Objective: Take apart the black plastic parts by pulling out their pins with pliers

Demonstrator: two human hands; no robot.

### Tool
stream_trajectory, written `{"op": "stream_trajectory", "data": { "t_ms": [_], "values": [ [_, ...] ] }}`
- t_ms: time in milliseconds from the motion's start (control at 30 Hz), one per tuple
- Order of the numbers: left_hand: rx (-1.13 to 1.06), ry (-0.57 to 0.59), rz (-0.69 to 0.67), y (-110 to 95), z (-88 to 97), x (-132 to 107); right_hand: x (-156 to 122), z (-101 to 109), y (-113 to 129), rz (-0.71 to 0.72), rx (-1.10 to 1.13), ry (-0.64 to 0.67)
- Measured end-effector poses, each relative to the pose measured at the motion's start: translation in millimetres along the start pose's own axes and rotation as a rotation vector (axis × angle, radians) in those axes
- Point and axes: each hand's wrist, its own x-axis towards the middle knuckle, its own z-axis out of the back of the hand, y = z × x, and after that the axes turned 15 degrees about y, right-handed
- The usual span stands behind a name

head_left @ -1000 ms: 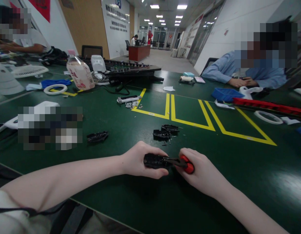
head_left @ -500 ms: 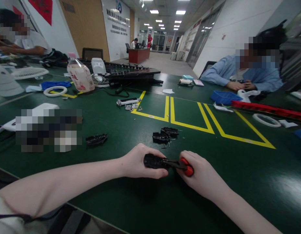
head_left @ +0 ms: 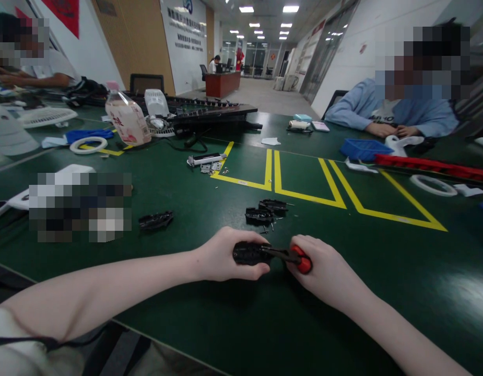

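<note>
Now left hand point(head_left: 221, 257) grips black part point(head_left: 247, 253), right hand point(head_left: 328, 275) probably a screwdriver point(head_left: 301, 259).

Bright ceiling lights point(head_left: 264, 23), tabletop point(head_left: 452, 292) glare, wide-angle edge distortion.

Bare hands point(head_left: 221, 257), white sleeve point(head_left: 12, 355), thin black strap point(head_left: 25, 340).

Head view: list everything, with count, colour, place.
table: one, green, yellow lines
loose parts: three, black, mid-table
screws: several, tiny, beside them
bottle: one, pink label, far left
tray: one, blue, far right
rings: two, white, far left and right
co-workers: two, seated at far edges
black part: one, in left hand
screwdriver: one, red handle, in right hand
left hand: fingers shut on the part
right hand: fingers shut on the handle
</note>
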Motion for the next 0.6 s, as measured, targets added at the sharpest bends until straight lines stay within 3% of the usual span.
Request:
{"op": "stream_trajectory", "data": {
  "t_ms": [333,600],
  "values": [
    [-0.121,0.111,0.113,-4.0,7.7,-0.5,-3.1,-4.3,2.0,0.067,-0.089,-0.040],
    [-0.089,0.136,0.076,-5.3,9.2,-1.5,-2.1,-3.6,0.9,0.055,-0.052,-0.026]
  ]
}}
